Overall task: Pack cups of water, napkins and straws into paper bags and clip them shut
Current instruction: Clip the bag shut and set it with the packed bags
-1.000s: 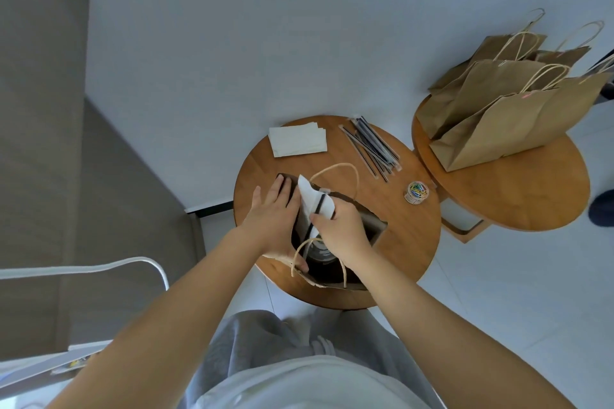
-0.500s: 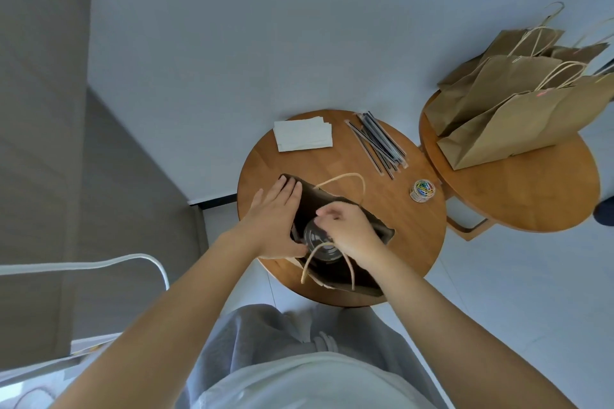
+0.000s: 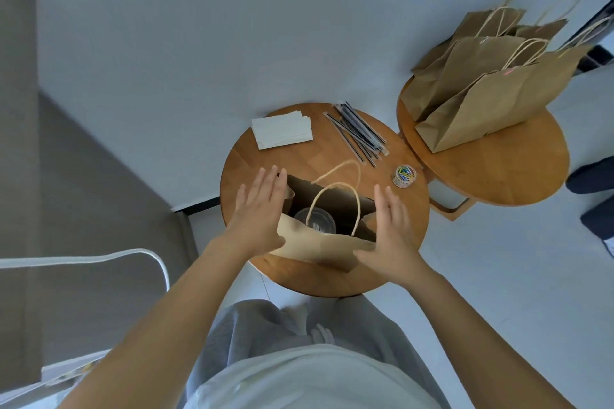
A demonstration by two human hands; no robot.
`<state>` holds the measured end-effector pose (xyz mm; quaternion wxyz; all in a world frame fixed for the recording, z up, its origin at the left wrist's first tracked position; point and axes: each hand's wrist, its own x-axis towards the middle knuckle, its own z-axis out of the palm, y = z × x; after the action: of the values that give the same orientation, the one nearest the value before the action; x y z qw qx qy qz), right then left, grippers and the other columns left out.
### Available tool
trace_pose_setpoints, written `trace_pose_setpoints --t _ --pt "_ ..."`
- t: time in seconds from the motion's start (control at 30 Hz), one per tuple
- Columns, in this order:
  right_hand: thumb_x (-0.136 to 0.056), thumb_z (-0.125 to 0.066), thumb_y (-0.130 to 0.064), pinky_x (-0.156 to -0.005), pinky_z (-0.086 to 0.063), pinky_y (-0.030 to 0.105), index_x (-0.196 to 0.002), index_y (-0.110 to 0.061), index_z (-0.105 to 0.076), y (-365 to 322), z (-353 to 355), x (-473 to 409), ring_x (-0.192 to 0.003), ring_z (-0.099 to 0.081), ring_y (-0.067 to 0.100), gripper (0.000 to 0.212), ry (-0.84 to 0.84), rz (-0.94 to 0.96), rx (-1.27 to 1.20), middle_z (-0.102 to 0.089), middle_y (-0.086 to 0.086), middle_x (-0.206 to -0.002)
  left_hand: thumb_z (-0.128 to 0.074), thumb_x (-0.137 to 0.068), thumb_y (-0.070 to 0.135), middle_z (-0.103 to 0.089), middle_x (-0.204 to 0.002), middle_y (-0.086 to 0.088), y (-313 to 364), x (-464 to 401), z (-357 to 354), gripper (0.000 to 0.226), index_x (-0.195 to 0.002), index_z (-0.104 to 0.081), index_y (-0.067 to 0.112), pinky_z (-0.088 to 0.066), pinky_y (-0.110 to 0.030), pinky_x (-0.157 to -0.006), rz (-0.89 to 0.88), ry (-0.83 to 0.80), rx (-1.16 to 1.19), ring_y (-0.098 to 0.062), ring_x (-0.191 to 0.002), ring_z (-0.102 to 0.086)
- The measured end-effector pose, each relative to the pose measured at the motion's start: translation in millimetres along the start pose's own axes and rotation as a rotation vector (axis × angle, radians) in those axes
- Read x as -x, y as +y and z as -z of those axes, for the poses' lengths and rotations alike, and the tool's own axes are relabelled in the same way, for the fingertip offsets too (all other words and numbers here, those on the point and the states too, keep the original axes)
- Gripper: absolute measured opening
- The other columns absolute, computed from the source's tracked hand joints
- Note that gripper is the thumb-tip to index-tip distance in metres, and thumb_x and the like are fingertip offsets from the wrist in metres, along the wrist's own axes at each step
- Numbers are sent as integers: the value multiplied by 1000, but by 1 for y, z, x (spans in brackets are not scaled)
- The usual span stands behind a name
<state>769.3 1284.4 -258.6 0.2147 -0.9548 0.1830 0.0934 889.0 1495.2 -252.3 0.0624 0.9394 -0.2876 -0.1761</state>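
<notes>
An open brown paper bag (image 3: 315,244) stands on the near round wooden table (image 3: 402,216). Inside it a clear lidded cup (image 3: 315,220) shows under the bag's twine handle. My left hand (image 3: 262,212) lies flat with straight fingers against the bag's left end. My right hand (image 3: 392,229) is flat at the bag's right end, fingers straight. White napkins (image 3: 282,129) are stacked at the table's far side, beside a heap of wrapped black straws (image 3: 360,133). A small clear tub of coloured paper clips (image 3: 404,175) sits to the right.
A second round table (image 3: 518,176) at the right touches the first and carries several brown paper bags (image 3: 481,90) with handles. A white rail (image 3: 99,256) runs at the left. A dark shoe (image 3: 591,176) shows at the right edge.
My right hand put the napkin and straw into the bag and came out. Both hands now lie flat at the bag's two ends, and the bag's mouth is wider.
</notes>
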Motion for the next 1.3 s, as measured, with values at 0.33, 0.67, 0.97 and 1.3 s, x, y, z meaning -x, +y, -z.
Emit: trace_pose_setpoints --t 0.33,0.67,0.97,1.3 --pt "-92 -51 -13 -67 -42 34 -97 -10 -61 -12 24 -30 -87 -52 22 11 93 126 22 -59 5 -96 -61 -84 49 -52 -106 3 21 -36 18 40 -113 -61 22 -9 -55 -112 -192 43 -113 -20 -112 -44" --pt "-88 -52 -4 -79 -46 31 -101 -8 -62 -9 34 -51 -93 -50 16 17 6 223 -76 -57 0 -96 -63 -84 32 -63 -83 -3 21 -40 26 20 -81 -63 12 -44 -32 -61 -156 -98 169 -21 -76 -59" --pt "-89 -48 2 -68 -37 1 -100 -9 -65 30 41 -68 -88 -53 6 23 167 41 -370 -59 -5 -94 -52 -68 24 -68 -100 11 43 -86 126 28 -92 -66 32 -44 -24 -91 -182 -363 758 -5 -98 -62" --pt "-88 -53 -7 -80 -49 29 -104 -11 -66 112 30 -121 -95 -60 20 20 187 -244 -458 -66 6 -104 -46 -96 19 -63 -95 -7 153 -217 52 24 -102 -66 8 -46 -31 -72 -240 -414 232 -25 -88 -59"
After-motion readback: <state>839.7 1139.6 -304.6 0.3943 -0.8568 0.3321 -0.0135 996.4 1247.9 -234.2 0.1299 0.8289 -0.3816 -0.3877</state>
